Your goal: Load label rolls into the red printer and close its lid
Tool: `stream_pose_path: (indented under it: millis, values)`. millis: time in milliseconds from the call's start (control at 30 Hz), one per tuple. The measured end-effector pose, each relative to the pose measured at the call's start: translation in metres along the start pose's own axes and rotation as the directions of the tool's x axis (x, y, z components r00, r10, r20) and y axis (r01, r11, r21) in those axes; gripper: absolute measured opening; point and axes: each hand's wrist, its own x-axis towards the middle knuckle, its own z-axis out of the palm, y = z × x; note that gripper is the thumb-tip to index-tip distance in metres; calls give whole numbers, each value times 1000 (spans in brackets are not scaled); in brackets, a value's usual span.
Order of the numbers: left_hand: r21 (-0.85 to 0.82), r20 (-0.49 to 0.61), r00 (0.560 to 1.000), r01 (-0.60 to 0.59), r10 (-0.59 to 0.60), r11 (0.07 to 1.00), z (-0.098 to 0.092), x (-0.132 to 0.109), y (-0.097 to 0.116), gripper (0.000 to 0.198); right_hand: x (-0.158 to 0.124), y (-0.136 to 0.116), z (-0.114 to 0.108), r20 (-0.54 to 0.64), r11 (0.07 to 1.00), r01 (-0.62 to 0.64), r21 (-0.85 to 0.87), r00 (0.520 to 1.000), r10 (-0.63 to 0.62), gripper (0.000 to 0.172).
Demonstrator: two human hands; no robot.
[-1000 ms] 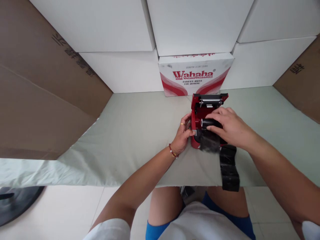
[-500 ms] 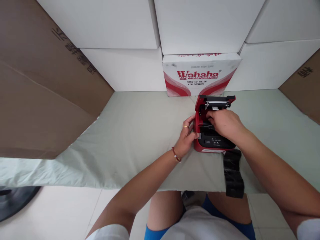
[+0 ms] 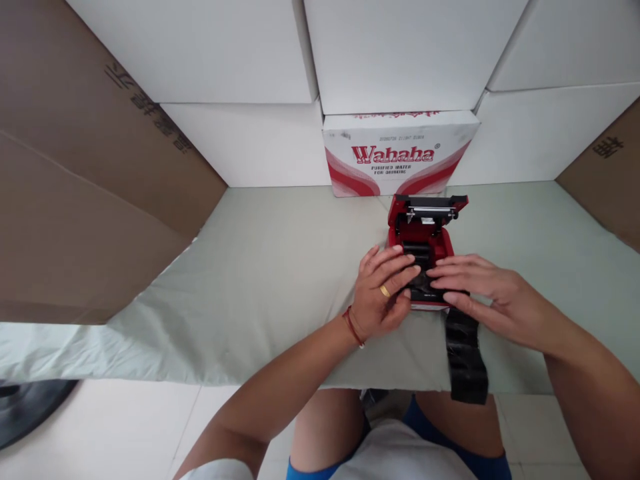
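Note:
A small red printer (image 3: 424,235) with its lid up stands on the pale green table cover (image 3: 280,280). A black roll (image 3: 418,249) lies inside its bay. My left hand (image 3: 383,290), wearing a gold ring and a red bracelet, rests on the printer's front left with fingers stretched over the black panel. My right hand (image 3: 480,290) lies on the front right, fingers extended and touching the same panel. A black strip (image 3: 466,357) trails from under my right hand and hangs over the table's front edge.
A Wahaha water carton (image 3: 397,153) stands right behind the printer, among stacked white boxes (image 3: 400,47). Brown cardboard (image 3: 75,180) leans at the left and far right. My knees and a tiled floor show below the table edge.
My right hand pushed the black roll into the printer bay, then drew back to the front. My left hand shifted from the printer's left side onto its front panel.

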Motion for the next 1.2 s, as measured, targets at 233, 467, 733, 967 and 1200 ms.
stream_pose_path:
  millis: [233, 467, 733, 967, 1200]
  values:
    - [140, 80, 970, -238, 228, 961, 1, 5, 19, 53, -20, 6, 5, -52, 999, 29, -19, 998, -30, 36]
    - [309, 110, 955, -297, 276, 904, 4, 4, 37, 34, 32, 7, 8, -24, 980, -94, -175, 996, 91, 36]
    - [344, 201, 946, -311, 254, 886, 5, 4, 33, 39, 63, 25, 23, 82, 951, -118, -287, 986, 147, 49]
    - [331, 184, 955, -282, 232, 901, 6, 4, 37, 43, 40, 0, 2, -608, 969, -219, 114, 756, 242, 34]
    - [380, 212, 959, -257, 186, 889, 10, 2, 41, 51, 59, 50, 3, -707, 959, -207, 192, 649, 282, 46]
